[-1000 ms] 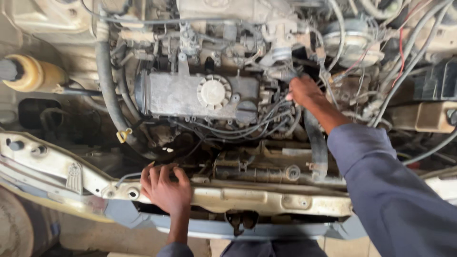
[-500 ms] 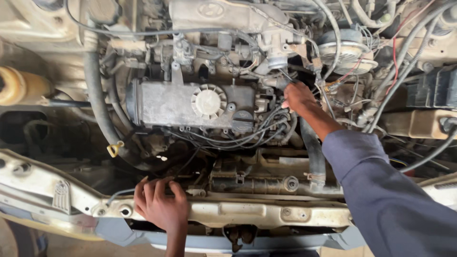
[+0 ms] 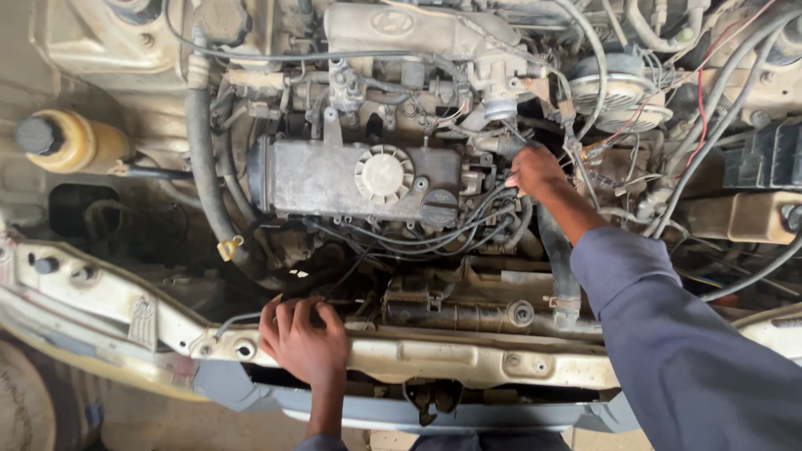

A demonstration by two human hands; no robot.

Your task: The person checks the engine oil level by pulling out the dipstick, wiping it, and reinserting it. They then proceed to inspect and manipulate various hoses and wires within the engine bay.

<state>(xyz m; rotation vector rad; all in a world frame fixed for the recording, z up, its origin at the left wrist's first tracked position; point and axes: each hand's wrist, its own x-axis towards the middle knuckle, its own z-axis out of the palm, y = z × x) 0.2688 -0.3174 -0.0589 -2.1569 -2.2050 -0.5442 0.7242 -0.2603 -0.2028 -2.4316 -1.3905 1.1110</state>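
Left hand rests flat, fingers spread, on the dusty cream metal front crossmember at 7 o'clock. Right hand is closed around black cables at 2 o'clock beside the grey ribbed metal engine cover. The work looks mid-way, with nothing visibly removed.

Soft, even daylight fills the engine bay, seeming to fall from above, with no hard-edged shadows. The pale valve cover and the cream front crossmember catch the most light and read clearly, while the yellowish reservoir at the left shows a mild sheen rather than glare. Deep shade gathers in the cavity beneath the hoses and under the front edge, where detail sinks to near black. Focus is fairly sharp across the middle, wires and bolts distinct. The blue sleeve, close to the lens, looks slightly soft. The wide view bends the frame's edges, curving the bodywork at lower left. Colours are warm and dusty.
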